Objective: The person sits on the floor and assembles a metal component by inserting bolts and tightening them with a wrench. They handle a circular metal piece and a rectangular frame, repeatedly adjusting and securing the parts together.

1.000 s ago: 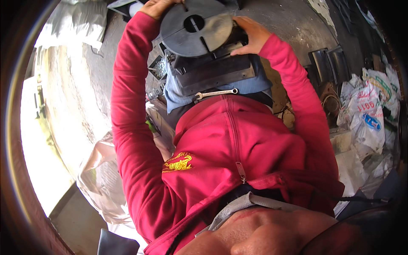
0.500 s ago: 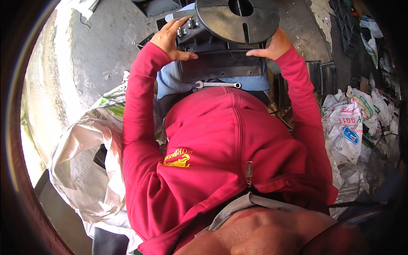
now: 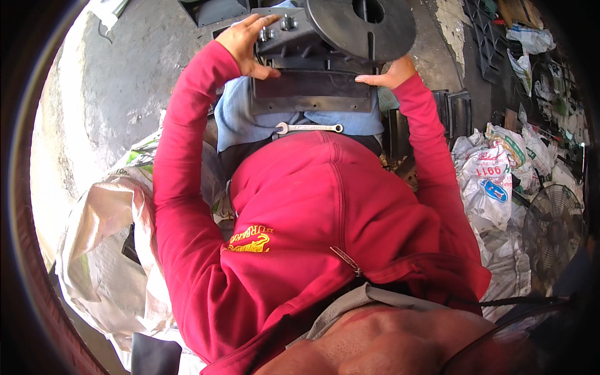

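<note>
Left hand (image 3: 242, 49) and right hand (image 3: 397, 72), half-open, clasp black frame (image 3: 312, 92) | hazard: wrench (image 3: 310, 128) might slide away | cause: frame tilting on blue cloth (image 3: 237, 114)

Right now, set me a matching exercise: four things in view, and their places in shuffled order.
1. combination wrench
2. left hand
3. wire-guarded fan
4. blue cloth

A. underneath the black assembly
B. far right, beside plastic bags
C. lying crosswise by the red zip jacket
D. at the black assembly's left end

Pairs: 1-C; 2-D; 3-B; 4-A
</note>
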Available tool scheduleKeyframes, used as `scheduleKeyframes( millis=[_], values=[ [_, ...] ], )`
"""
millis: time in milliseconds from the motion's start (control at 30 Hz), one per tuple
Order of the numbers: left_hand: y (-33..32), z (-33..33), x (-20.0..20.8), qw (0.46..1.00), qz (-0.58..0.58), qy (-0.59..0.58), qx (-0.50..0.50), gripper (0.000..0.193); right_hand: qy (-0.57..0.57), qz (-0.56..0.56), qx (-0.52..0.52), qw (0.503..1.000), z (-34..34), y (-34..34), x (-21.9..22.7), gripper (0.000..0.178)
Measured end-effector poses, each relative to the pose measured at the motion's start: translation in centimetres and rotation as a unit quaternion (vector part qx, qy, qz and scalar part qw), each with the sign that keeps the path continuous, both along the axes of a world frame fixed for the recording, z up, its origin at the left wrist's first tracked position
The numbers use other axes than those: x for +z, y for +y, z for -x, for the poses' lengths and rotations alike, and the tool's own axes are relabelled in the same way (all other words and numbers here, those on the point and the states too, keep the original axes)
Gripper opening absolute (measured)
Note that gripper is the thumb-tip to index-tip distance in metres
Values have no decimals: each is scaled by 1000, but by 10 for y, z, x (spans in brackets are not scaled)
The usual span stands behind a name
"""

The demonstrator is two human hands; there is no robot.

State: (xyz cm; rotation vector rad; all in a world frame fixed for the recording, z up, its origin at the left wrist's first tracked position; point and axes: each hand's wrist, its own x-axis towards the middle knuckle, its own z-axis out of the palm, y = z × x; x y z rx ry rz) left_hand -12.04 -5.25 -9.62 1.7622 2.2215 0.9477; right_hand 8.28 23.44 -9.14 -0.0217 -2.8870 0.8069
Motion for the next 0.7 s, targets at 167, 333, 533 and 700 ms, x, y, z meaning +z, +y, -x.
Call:
scheduleKeyframes(
  millis=[167,333,533,700],
  values=[
    [0,5,1,998,44,-23,27,98,-8,-6,-9,1000,4,-7,11,95],
    [-7,3,1,1000,27,11,10,102,-8,33,1,999,0,-4,3,98],
    [0,3,11,998,50,-29,-12,99,-15,-15,2,1000,-8,-6,8,96],
    [-9,9,1,999,-23,-17,-30,102,46,-14,1,999,-5,-11,5,100]
  ],
)
